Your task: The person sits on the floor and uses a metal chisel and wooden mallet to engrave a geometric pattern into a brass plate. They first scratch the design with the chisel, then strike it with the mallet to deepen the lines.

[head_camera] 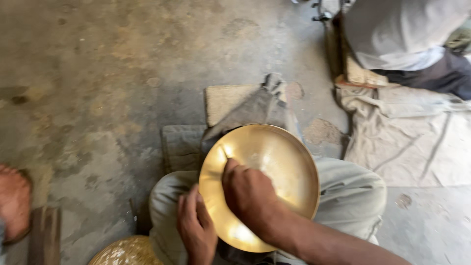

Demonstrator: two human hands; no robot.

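Note:
A shiny round brass bowl point(282, 162) rests tilted on my lap, its hollow side facing up. My left hand point(195, 225) grips its near left rim. My right hand point(248, 194) is inside the bowl, fingers closed on a thin tool point(224, 152) whose tip presses against the inner wall near the upper left rim. My legs in light trousers point(351, 191) are under the bowl.
Grey cloth and a folded sack pad point(230, 100) lie on the stained concrete floor beyond the bowl. Another brass piece point(128, 251) sits at the bottom left. A second person point(407, 34) sits top right by a wooden block and cloth sheet point(407, 137). A foot point(13, 201) shows at far left.

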